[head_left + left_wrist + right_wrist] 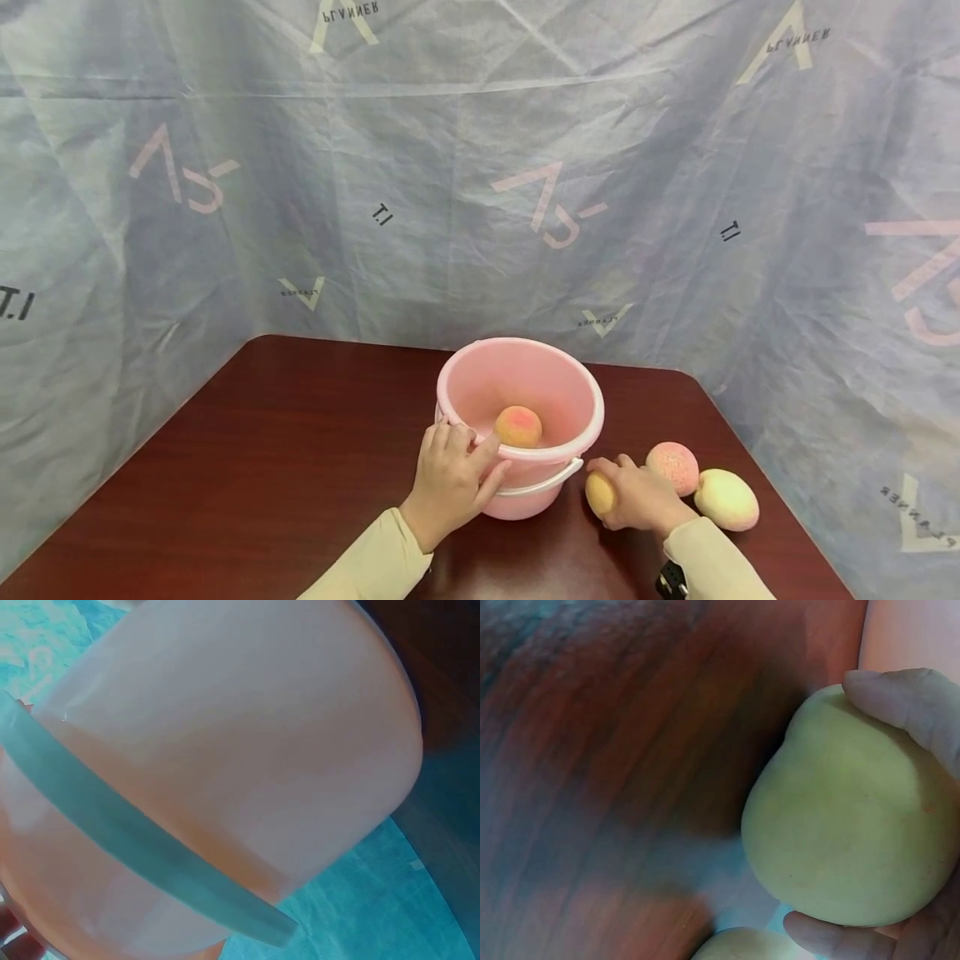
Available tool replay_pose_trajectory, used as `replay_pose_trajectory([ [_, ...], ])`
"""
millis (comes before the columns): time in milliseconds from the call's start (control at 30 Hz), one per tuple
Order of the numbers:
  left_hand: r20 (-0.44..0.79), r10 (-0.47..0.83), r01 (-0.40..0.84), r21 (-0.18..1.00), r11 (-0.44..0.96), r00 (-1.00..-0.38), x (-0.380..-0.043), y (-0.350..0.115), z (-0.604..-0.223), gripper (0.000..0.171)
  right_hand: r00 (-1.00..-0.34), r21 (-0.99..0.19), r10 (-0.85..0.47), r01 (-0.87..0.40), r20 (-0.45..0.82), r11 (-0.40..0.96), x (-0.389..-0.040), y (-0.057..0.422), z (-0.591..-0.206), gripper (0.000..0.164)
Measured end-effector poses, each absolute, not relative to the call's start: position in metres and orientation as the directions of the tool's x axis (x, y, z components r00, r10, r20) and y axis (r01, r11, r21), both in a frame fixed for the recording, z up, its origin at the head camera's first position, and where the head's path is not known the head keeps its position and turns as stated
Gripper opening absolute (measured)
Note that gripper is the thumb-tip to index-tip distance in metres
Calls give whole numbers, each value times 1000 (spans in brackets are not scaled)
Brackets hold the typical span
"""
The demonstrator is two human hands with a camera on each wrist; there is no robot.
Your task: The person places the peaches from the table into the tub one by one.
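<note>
A pink bucket with a white handle stands on the table, its mouth tilted toward me. My left hand grips its near-left rim, fingertips over the edge and thumb against the outer wall. Inside the bucket lies an orange-red peach. To the right of the bucket, my right hand holds a yellow fruit low over the table. In the right wrist view this yellow fruit narrows at one end, with thumb and fingers on opposite sides of it.
A pink speckled peach and a pale yellow fruit with a pinkish end lie side by side beyond my right hand. The dark red-brown table extends to the left. Grey printed sheeting hangs around its back and sides.
</note>
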State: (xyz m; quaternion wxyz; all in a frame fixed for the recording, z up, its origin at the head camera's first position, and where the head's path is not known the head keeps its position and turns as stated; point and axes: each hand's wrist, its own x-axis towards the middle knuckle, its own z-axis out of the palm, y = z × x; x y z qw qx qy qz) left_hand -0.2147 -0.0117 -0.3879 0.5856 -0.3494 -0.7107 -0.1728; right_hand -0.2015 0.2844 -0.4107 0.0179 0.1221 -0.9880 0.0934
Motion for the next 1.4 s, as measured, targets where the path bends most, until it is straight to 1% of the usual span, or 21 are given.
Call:
replay_pose_trajectory([
  [100,952,298,702,-167,693,-68,-215,-11,-387,33,-975,-189,-215,-221,49,957,-201,286,-409,69],
  [300,955,291,696,-170,698,-58,-214,-11,-387,32,-973,-196,-223,-231,59,953,-201,286,-412,70],
  [600,957,277,697,-143,703,-82,-213,-10,-390,33,-975,-190,-212,-221,69,957,-200,282,-411,68],
  [800,958,277,698,-147,701,-77,-213,-8,-390,33,-976,-190,-202,-215,85,958,-197,282,-412,66],
  [1067,960,271,699,-145,700,-72,-214,-9,-389,32,-972,-178,-204,-221,114,959,-197,281,-411,68],
  [1233,959,270,698,-138,703,-83,-214,-9,-389,33,-973,-188,-206,-222,101,957,-197,280,-411,69],
  [1400,959,272,701,-140,699,-80,-214,-9,-389,32,-977,-193,-197,-210,87,958,-197,280,-411,69],
])
